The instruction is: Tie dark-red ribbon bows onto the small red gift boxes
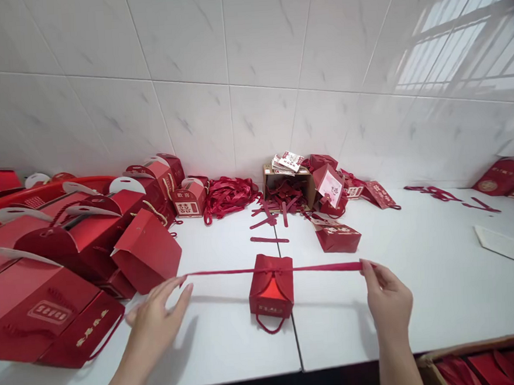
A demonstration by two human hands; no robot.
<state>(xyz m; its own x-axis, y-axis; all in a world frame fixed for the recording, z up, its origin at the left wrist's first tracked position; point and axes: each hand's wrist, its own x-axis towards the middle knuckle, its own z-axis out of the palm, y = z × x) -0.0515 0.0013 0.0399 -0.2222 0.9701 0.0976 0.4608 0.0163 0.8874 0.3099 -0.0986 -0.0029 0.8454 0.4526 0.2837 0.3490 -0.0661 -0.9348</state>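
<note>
A small red gift box (270, 294) stands on the white table in front of me, with a cord loop hanging at its front. A narrow dark-red ribbon (324, 267) runs across its top, stretched nearly straight out to both sides. At the ribbon's left end, my left hand (159, 311) has it at the fingertips, the thumb a little apart; the exact grip is partly hidden. My right hand (388, 295) pinches the other end between thumb and fingers.
Larger red gift boxes (79, 228) crowd the left. Behind lie a ribbon heap (231, 195), an open carton (267, 183) topped with cards (288, 162), and loose red strips (269, 240). A red pouch-shaped box (338, 236) lies right of centre. A bin (431, 365) fills the lower right corner.
</note>
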